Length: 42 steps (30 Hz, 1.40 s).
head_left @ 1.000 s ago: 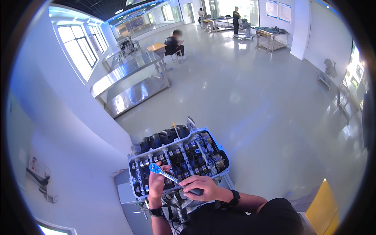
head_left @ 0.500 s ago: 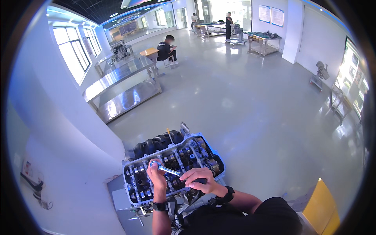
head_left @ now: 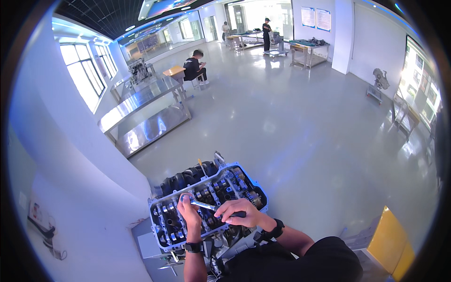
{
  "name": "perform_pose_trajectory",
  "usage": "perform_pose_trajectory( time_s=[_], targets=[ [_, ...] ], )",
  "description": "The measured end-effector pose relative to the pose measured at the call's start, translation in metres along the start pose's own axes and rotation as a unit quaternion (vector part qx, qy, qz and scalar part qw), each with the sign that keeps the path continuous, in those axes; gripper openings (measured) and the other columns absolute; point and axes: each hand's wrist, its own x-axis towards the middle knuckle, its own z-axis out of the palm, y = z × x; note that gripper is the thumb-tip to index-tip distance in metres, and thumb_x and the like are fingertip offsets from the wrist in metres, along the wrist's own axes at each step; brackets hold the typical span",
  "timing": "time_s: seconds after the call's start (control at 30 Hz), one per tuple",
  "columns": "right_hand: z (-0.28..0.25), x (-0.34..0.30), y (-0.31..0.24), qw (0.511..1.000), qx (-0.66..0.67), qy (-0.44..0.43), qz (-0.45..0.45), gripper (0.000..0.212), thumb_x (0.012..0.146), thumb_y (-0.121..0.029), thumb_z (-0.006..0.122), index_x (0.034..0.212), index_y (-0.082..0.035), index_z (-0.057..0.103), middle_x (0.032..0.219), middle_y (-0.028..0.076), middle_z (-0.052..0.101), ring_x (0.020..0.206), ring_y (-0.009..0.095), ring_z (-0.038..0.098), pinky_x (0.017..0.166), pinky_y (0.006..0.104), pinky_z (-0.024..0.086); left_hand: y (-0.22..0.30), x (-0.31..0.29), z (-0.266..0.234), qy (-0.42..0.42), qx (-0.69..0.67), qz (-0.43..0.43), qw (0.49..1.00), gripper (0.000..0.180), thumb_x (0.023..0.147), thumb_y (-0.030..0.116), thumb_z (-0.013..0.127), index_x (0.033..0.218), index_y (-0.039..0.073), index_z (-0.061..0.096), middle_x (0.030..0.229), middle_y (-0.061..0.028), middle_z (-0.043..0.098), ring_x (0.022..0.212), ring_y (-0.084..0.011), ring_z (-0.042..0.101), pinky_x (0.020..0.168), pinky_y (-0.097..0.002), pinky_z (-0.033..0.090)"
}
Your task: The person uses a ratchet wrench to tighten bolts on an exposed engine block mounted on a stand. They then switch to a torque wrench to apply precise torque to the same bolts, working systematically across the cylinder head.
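Low in the frame, just left of centre, an open engine head (head_left: 206, 199) sits on a stand, its cam gear exposed. The right hand (head_left: 242, 214) is clenched around the black grip of a ratchet (head_left: 211, 207), whose chrome shaft runs up and left across the engine. The left hand (head_left: 189, 214) rests over the ratchet's head end, fingers (head_left: 184, 199) curled down onto it; whether they pinch the socket or only press on it cannot be told.

The likely trouble: if the socket sits crooked on the fastener, a hard pull could make it slip, rounding the bolt and throwing the knuckles against the sharp cast edges close by. The left hand lies right in the swing path. A loosened bolt could also drop into the open cavities among the cams.

Around it: the white wall (head_left: 80, 197) stands close at left, leaving little elbow room on that side. A yellow block (head_left: 392, 244) stands at lower right. Steel surfaces (head_left: 141, 101) line the upper left, well apart. A seated person (head_left: 192, 68) and two standing people are far off at the top.
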Motion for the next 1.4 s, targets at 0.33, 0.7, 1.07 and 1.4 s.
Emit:
perform_pose_trajectory(
  time_s=[0.33, 0.7, 1.07, 1.4],
  targets=[
    [0.058, 0.004, -0.075, 0.893, -0.425, -0.028, 0.145, 0.038, 0.088, -0.013, 0.062, 0.124, -0.001, 0.057, 0.130, 0.014, 0.053, 0.075, 0.023, 0.067, 0.059, 0.0342, 0.054, -0.009, -0.002, -0.008, -0.089, 0.096, 0.080, 0.988, 0.048, 0.093, 0.048, 0.043, 0.067, 0.008, 0.044, 0.054, 0.0018, 0.040, 0.047, -0.0081, 0.037, 0.044, -0.0255, 0.025],
    [0.042, 0.012, -0.052, 0.813, -0.559, -0.102, 0.126, 0.046, 0.089, -0.029, 0.065, 0.123, 0.000, 0.054, 0.074, 0.005, 0.058, 0.061, 0.019, 0.064, 0.047, 0.0322, 0.050, 0.006, -0.010, -0.012, -0.110, 0.073, 0.074, 0.988, 0.046, 0.094, 0.045, 0.041, 0.067, 0.007, 0.046, 0.055, 0.0021, 0.042, 0.046, -0.0044, 0.032, 0.044, -0.0233, 0.020],
    [0.030, 0.007, -0.050, 0.835, -0.527, -0.118, 0.105, 0.044, 0.087, -0.016, 0.064, 0.124, 0.004, 0.053, 0.076, 0.006, 0.058, 0.057, 0.020, 0.062, 0.046, 0.0328, 0.049, 0.015, -0.015, -0.003, -0.107, 0.139, 0.085, 0.981, 0.049, 0.093, 0.046, 0.042, 0.069, 0.004, 0.050, 0.060, 0.0029, 0.039, 0.053, -0.0064, 0.032, 0.048, -0.0267, 0.021],
    [0.025, -0.002, -0.045, 0.842, -0.518, -0.130, 0.079, 0.051, 0.083, -0.010, 0.059, 0.131, 0.004, 0.050, 0.077, 0.008, 0.056, 0.059, 0.021, 0.060, 0.048, 0.0339, 0.048, 0.008, -0.018, -0.007, -0.081, 0.135, 0.089, 0.984, 0.047, 0.096, 0.042, 0.044, 0.071, 0.003, 0.053, 0.063, 0.0026, 0.044, 0.058, -0.0059, 0.036, 0.052, -0.0265, 0.026]
  ],
)
